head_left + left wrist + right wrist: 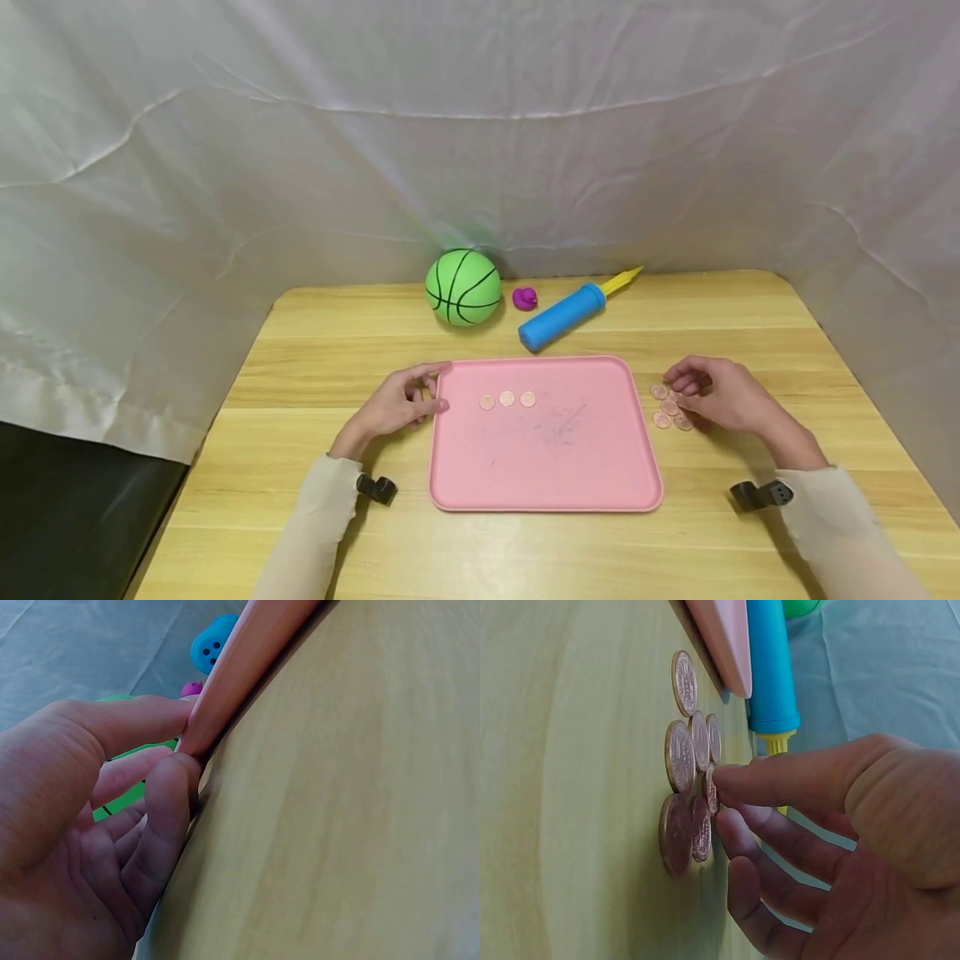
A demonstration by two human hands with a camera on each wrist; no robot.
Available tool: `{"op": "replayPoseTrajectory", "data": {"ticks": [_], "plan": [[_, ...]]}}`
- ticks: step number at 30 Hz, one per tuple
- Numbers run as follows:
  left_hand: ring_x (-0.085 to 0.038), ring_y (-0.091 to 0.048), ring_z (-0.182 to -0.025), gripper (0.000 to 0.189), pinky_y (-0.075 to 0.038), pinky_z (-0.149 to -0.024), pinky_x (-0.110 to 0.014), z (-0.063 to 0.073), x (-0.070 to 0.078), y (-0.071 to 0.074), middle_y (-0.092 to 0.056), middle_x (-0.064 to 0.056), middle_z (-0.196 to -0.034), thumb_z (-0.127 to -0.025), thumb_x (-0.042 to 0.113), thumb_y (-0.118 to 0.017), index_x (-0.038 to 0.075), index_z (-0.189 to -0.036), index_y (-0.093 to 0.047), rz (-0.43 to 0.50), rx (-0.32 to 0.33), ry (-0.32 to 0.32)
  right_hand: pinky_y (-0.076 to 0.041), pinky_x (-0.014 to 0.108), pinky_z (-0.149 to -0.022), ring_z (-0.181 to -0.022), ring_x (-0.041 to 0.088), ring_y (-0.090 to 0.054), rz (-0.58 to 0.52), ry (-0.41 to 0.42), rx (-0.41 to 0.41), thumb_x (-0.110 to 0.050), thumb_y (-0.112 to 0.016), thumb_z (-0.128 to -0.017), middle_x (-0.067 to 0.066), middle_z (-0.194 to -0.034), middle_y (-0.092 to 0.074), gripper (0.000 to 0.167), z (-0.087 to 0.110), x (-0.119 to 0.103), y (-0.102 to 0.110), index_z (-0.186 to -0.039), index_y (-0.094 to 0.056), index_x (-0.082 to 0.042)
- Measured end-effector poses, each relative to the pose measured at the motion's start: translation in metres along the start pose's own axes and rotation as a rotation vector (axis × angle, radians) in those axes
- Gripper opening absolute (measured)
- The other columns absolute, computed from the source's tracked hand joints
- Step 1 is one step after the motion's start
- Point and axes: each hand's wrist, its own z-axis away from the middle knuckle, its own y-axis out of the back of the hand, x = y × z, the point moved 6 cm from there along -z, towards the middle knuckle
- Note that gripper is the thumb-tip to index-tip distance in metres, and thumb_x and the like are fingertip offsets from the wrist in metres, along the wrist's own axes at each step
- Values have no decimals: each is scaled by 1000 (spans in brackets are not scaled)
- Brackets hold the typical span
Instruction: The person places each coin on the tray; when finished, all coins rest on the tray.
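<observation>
A pink tray (547, 467) lies on the wooden table, with three copper-coloured coins (507, 398) in a row on its upper left part. My left hand (395, 402) holds the tray's left edge, thumb and a finger at the rim (225, 690) in the left wrist view. Right of the tray, several more coins (662, 420) lie in a loose cluster. Over that cluster my right hand (723, 396) has its thumb and fingertips at one coin (710, 791), pinching it. Fingers partly hide that coin; its neighbours (681, 757) lie flat close by.
Behind the tray are a green ball (462, 287) with black lines, a small purple rubber duck (524, 299) and a blue hand pump (562, 317) with a yellow nozzle. A pale cloth (480, 167) hangs behind the table (337, 333).
</observation>
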Motion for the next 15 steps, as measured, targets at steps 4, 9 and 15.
{"op": "replayPoseTrajectory", "data": {"ticks": [4, 9, 15], "plan": [[-8, -55, -65, 67, -56, -52, -21, 0, 0, 0, -63, -17, -111, -97, 11, -82, 8, -158, -57, 2, 4, 1, -55, 18, -73, -94, 21, -67, 11, -4, 8, 0, -82, -92, 10, -102, -75, 27, -1, 3, -1, -119, -74, 0], [-8, -55, -65, 67, -56, -53, -21, 0, -1, 0, -63, -17, -111, -97, 11, -83, 8, -158, -57, 2, 5, 5, -54, 18, -72, -93, 21, -67, 19, -11, 5, 0, -82, -92, 10, -101, -74, 27, -2, 5, -2, -118, -74, 0], [-8, -55, -66, 67, -57, -53, -22, 0, -1, 0, -63, -16, -111, -96, 12, -83, 8, -158, -57, -1, 6, 6, -54, 19, -71, -92, 20, -64, 22, 5, -32, 3, -79, -92, 9, -100, -72, 26, -5, 4, -2, -118, -74, 1]]}}
